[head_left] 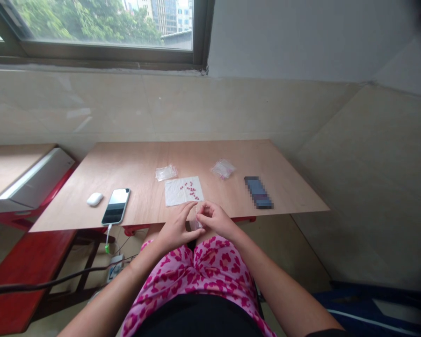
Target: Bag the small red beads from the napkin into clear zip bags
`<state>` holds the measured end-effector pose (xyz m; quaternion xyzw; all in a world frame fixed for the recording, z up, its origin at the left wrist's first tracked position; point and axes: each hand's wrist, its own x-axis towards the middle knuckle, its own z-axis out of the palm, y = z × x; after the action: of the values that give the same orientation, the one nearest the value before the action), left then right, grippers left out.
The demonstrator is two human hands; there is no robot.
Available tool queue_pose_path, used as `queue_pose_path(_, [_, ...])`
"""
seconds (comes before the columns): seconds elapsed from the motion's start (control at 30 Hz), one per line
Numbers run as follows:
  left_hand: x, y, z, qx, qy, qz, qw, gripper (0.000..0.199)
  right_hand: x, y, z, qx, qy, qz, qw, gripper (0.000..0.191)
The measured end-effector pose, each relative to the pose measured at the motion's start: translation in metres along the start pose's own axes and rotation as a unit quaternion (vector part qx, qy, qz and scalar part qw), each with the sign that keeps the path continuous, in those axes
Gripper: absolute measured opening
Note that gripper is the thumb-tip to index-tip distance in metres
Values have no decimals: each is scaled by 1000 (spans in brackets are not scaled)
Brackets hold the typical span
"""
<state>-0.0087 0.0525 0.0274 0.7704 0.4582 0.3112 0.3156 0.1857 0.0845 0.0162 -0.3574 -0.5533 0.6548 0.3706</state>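
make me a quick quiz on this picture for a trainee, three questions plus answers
1. What do the small red pieces lie on?
a) the dark phone
b) the white sheet
c) the red bench
2. True or false: the white case lies to the left of the phone with a cable plugged in.
3. Fill in the missing word: the left hand and right hand are close together at the near ____ of the table.

Key: 1 b; 2 true; 3 edge.

Small white case (94, 199) near a phone (116, 206) with white cable (108, 230)
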Motion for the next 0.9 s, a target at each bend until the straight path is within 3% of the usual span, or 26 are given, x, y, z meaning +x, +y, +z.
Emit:
queue_pose_path(0.27, [1,-4,5,-23,4,-7,1000,53,-1,-5,-2,-8,-17,-10,1000,28])
queue_pose_path(0.5, [4,2,1,-49,5,-19,999,36,-1,1,-9,-106,-10,-14,994,22])
queue_pose_path(0.77, [4,-6,-1,-7,-17,-10,1000,39,-3,-1,-11,-188,1,-30,982,29])
queue_pose_path(0.9, [5,-5,-6,17,-47,-9,999,35,-5,-6,-14,-186,-40,-2,982,30])
